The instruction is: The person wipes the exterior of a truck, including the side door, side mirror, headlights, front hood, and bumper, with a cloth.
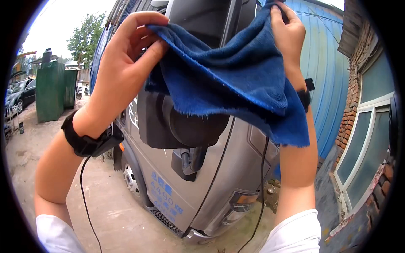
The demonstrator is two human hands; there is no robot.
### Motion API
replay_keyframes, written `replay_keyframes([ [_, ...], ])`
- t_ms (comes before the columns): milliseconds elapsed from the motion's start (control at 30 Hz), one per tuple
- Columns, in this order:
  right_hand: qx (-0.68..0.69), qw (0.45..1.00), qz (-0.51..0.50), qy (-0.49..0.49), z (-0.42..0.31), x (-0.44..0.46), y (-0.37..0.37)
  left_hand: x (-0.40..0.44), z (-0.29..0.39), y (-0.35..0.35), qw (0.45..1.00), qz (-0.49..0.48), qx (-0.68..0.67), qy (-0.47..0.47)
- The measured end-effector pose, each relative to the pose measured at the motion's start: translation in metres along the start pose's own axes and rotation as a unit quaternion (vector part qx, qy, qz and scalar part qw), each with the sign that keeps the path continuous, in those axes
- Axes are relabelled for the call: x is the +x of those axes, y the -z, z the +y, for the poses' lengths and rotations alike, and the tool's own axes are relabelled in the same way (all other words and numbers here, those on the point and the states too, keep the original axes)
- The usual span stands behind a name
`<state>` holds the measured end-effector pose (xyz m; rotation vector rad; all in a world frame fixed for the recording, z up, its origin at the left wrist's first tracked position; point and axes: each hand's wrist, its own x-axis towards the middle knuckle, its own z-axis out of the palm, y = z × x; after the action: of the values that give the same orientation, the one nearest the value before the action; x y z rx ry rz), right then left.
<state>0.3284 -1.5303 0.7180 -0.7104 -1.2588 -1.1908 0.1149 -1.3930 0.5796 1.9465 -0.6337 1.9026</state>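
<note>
A blue cloth hangs between my two raised hands, sagging in folds. My left hand pinches one corner of it between thumb and fingers. Higher up on the right, my right hand grips the opposite end. Behind the cloth is the black side mirror of a grey truck; the cloth covers much of it, and I cannot tell whether they touch. Black bands with small devices circle both wrists, and a thin cable runs down beside each forearm.
The truck's door carries blue lettering, with a front wheel below left and a headlight at right. A blue metal wall and a white-framed window stand right. Green bins and a dark car are left.
</note>
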Motion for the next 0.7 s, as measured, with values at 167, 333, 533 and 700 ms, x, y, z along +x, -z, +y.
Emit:
replay_keyframes([
  [167,-0.144,0.984,0.065,0.083,0.062,0.051,-0.124,0.096,-0.030,0.007,0.924,-0.089,0.340,-0.147],
  [333,0.041,0.992,-0.116,-0.035,0.008,-0.035,-0.070,0.090,-0.074,-0.005,0.880,-0.237,0.398,-0.102],
  [533,0.051,0.988,-0.146,0.015,-0.016,-0.092,-0.024,0.060,-0.041,-0.020,0.901,-0.373,0.219,-0.029],
  [700,0.231,0.971,-0.046,-0.030,-0.001,-0.076,0.031,-0.007,-0.018,-0.007,0.874,-0.371,0.311,-0.047],
])
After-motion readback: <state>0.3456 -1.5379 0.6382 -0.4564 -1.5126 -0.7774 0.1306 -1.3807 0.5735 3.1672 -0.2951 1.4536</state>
